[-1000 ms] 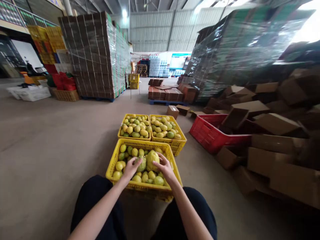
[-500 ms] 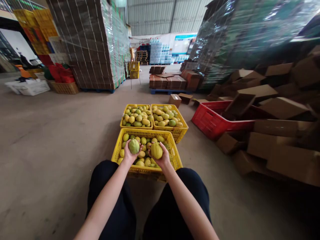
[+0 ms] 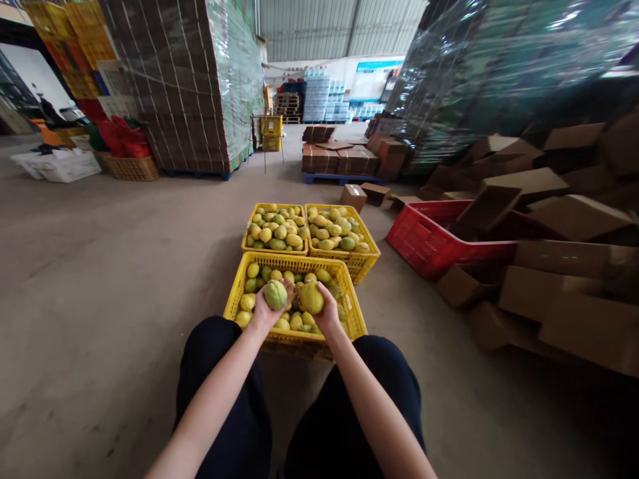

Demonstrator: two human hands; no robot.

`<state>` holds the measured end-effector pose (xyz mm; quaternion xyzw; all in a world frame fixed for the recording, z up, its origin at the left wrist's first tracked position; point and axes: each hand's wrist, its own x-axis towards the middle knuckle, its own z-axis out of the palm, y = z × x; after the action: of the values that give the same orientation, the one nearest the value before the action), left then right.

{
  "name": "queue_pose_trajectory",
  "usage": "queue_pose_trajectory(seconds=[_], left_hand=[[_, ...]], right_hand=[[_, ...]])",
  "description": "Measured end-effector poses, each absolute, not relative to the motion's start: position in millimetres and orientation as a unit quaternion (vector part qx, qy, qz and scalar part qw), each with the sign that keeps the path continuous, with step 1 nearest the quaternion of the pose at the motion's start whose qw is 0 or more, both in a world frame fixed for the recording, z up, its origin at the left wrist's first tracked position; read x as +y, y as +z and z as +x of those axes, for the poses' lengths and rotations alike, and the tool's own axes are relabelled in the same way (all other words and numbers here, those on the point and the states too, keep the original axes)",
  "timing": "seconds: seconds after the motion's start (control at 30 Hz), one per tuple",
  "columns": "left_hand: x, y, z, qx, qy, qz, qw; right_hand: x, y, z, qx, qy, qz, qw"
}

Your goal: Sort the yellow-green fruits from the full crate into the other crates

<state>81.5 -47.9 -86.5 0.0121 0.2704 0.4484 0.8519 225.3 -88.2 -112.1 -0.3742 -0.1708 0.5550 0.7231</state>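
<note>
My left hand (image 3: 264, 311) is closed around a pale green, bumpy, lemon-like fruit (image 3: 275, 295), tilted up in the palm. Close beside it, my right hand (image 3: 327, 311) grips a rounder yellow-green lemon-like fruit (image 3: 311, 298), with a stem-like tip on top. Both hands are over the near yellow crate (image 3: 233, 303), which holds more yellow and green fruit (image 3: 247, 302). My hands hide part of that layer. Behind stand two more yellow crates, the left one (image 3: 275, 252) and the right one (image 3: 367, 263), both heaped with similar fruit.
To the right sits a red crate (image 3: 424, 243) beside a pile of cardboard boxes (image 3: 564, 273). Flattened cartons (image 3: 339, 161) lie on a blue pallet (image 3: 344, 179) ahead. A wrapped pallet stack (image 3: 170, 86) rises at left; concrete floor (image 3: 110, 279) surrounds the crates.
My left hand has moved right, bringing its fruit closer to my right hand. The fruit in the right hand has turned, showing its tip. The view has shifted slightly.
</note>
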Motion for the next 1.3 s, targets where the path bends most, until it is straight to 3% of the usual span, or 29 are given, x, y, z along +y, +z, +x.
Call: queue_pose_trajectory(seconds=[0.1,0.2,0.5,0.93,1.13,1.3], left_hand=[[-56,-97,92,0.285,0.425,0.009,0.859],[-62,-109,104,0.289,0.426,-0.007,0.857],[-66,-114,115,0.292,0.392,-0.050,0.871],[-63,-136,109,0.283,0.444,0.024,0.850],[-61,-130,104,0.266,0.456,0.092,0.844],[-53,-116,97,0.249,0.434,0.055,0.864]], right_hand=[[-85,-114,219,-0.218,0.394,-0.472,0.758],[-85,-115,215,-0.293,0.276,-0.555,0.728],[-78,-132,222,-0.453,0.135,-0.614,0.632],[-97,-140,215,-0.697,0.144,-0.569,0.412],[-101,-124,208,-0.700,0.195,-0.491,0.480],[-98,-109,219,-0.454,0.380,-0.455,0.666]])
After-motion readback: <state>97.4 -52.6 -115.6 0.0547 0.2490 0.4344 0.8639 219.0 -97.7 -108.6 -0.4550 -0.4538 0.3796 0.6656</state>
